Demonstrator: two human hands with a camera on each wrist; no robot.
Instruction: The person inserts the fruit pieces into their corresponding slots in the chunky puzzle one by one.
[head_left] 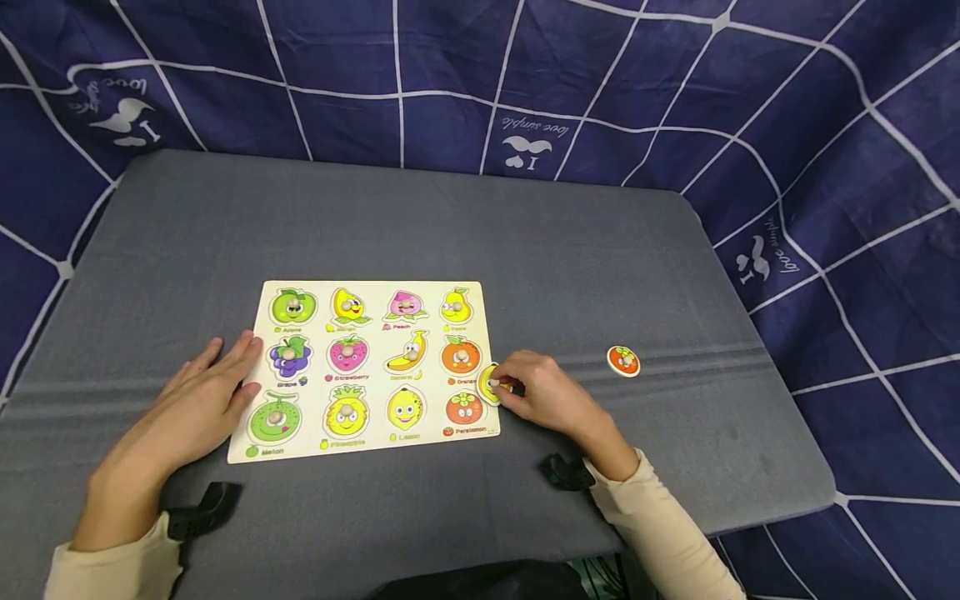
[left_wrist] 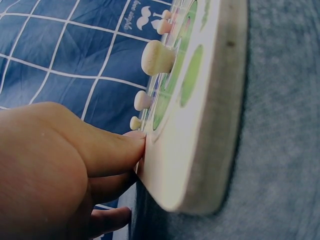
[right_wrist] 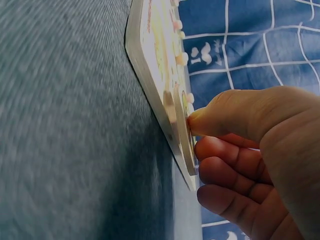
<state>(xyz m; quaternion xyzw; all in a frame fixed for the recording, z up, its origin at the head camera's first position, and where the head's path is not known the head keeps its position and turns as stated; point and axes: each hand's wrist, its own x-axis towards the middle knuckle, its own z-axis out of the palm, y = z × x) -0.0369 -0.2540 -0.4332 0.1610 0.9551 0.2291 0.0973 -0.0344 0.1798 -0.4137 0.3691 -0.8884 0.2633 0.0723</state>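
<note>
A cream wooden fruit peg puzzle board [head_left: 381,454] lies on the table, most of its fruit pieces bearing small knobs. At its left edge rests my left hand [head_left: 193,408], fingers extended, with the thumb [left_wrist: 117,150] touching the edge near a corner. My right hand [head_left: 551,396] pinches a round yellow puzzle piece [head_left: 488,384] between thumb and fingers. That piece overlaps the board's right edge beside the orange and the persimmon; from the side, the piece [right_wrist: 184,132] appears tilted close over the board. Fingers cover part of its picture. The lemon [head_left: 406,407] and persimmon [head_left: 464,408] spots show no knobs.
A red-orange round puzzle piece [head_left: 623,361] lies on the grey table [head_left: 420,221] to the right of my right hand. Dark blue gridded cloth [head_left: 450,67] hangs behind the table and along both sides. Black wrist mounts sit under both wrists.
</note>
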